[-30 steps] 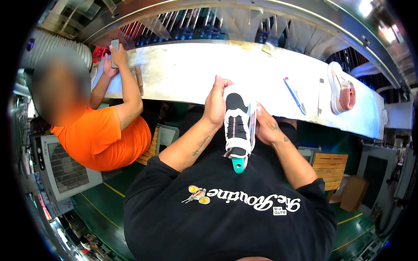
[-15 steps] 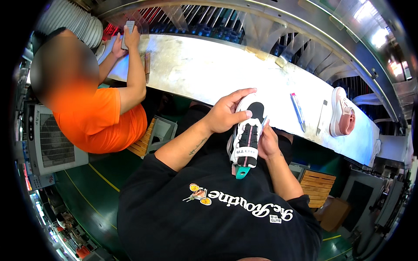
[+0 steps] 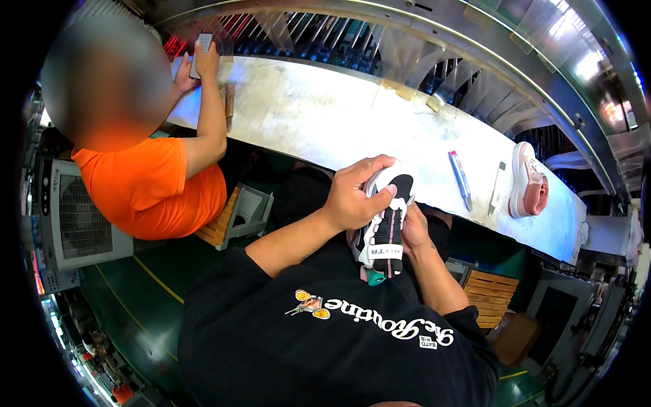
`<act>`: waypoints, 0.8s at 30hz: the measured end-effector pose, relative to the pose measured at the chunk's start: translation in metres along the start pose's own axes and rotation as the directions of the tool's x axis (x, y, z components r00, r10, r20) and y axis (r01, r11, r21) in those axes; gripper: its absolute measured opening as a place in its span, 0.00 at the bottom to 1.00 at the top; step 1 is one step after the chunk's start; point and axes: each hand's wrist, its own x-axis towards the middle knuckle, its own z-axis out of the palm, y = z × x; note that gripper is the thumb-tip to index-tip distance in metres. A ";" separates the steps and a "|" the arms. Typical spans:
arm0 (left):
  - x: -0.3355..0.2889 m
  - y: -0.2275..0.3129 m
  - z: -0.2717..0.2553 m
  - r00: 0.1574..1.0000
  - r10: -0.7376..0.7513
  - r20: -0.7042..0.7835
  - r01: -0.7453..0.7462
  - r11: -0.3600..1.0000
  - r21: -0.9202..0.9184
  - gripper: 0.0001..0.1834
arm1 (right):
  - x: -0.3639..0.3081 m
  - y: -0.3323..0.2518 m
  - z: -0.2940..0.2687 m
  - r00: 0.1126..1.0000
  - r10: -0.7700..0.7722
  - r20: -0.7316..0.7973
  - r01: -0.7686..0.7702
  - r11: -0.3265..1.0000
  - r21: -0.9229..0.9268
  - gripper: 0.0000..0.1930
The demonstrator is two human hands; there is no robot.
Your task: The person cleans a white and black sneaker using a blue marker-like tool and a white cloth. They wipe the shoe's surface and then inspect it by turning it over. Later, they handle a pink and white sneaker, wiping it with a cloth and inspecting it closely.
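A white and black sneaker (image 3: 388, 227) with pink trim is held before my chest, its toe toward the table. My left hand (image 3: 356, 195) is closed round its toe end, thumb on the upper and fingers at the far left side. Against the sneaker's right side is my right hand (image 3: 416, 230), closed, with its fingers partly hidden. A thin greyish sliver shows at those fingertips, too small to name. Some green material (image 3: 373, 276) pokes out at the heel. On the table lie a blue pen-like tool (image 3: 460, 180) with a red end and a slim white-and-grey tool (image 3: 497, 188).
A pale pink sneaker (image 3: 527, 182) stands at the right of the long white table (image 3: 305, 102). Beyond run metal rollers (image 3: 332, 41) behind clear plastic flaps. At left sits a person in orange (image 3: 156, 186), holding a phone-like device (image 3: 204, 46). Wooden-slatted stools (image 3: 491, 292) stand below.
The sneaker has tipped slightly, and its green heel material shows less. Both hands have shifted a little with it. The view has moved slightly, and the seated person's head appears larger.
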 end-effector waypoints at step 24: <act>0.019 0.056 -0.028 0.877 0.473 -0.083 -0.466 0.880 0.096 0.36 | -0.008 -0.020 0.060 0.978 -0.162 0.131 0.193 0.944 -0.268 0.33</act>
